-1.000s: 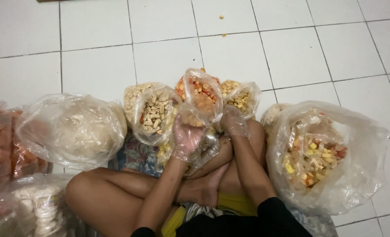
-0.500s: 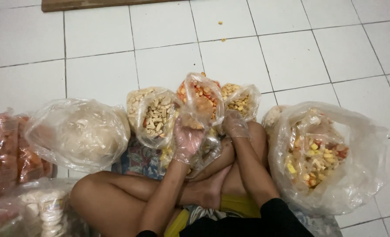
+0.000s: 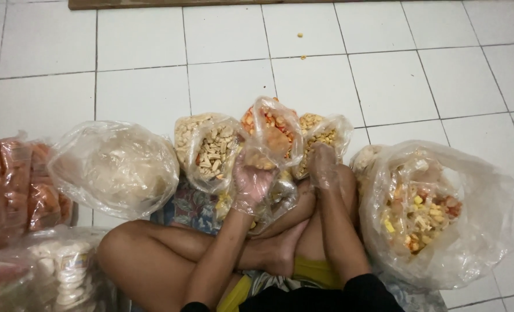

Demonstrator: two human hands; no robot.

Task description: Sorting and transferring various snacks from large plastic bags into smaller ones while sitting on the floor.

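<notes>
While I sit cross-legged on the white tiled floor (image 3: 124,75), both my hands are down among the snack bags in front of my knees. My left hand (image 3: 251,182), in a thin clear plastic glove, is curled shut around the lower part of a small bag of orange snacks (image 3: 271,130), which stands upright just above my fingers. My right hand (image 3: 324,167), gloved the same way, reaches into the mouth of a small bag of yellow snacks (image 3: 320,136) just beside it; its fingers are buried in the plastic, so I cannot tell how far they are open. Touching the orange bag on the left is a bag of pale stick-shaped snacks (image 3: 208,150). Further left sits a big puffed bag of pale crackers (image 3: 115,167), and at the far left edge a bag of reddish crackers (image 3: 14,185), with round white crackers (image 3: 60,268) in plastic below it. By my right knee a large open bag holds a mix of yellow, red and pale pieces (image 3: 427,214). A few crumbs (image 3: 300,36) lie on the tiles well beyond the bags.
</notes>
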